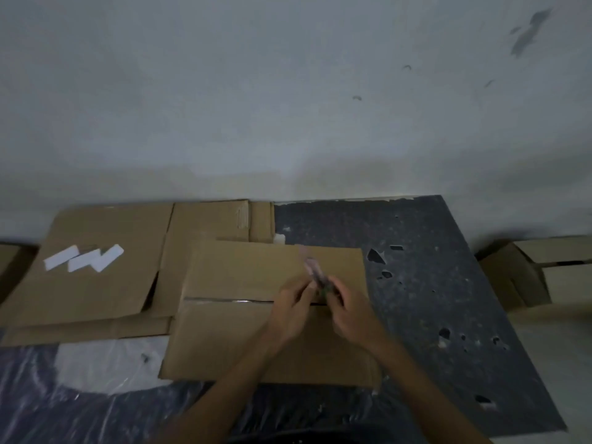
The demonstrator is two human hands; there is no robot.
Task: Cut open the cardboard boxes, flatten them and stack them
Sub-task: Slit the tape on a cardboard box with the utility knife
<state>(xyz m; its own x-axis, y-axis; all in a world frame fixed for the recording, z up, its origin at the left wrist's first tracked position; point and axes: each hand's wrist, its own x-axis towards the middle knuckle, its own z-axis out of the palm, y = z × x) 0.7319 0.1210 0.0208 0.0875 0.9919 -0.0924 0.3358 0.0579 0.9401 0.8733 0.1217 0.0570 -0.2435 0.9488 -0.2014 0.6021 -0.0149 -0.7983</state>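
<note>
Cardboard box (243,341) lies closed on the dark bench (432,283), directly beneath the left grip (293,310) and right grip (352,312), both pinching one blurred thin object (315,272) just above its taped seam.

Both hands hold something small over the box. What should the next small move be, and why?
Probably lower the small object, too blurred to identify, which the left hand and right hand both pinch, onto the taped seam and draw it leftward. The tape there looks uncut and the box is closed, unlike the flattened cardboard beside it.
</note>
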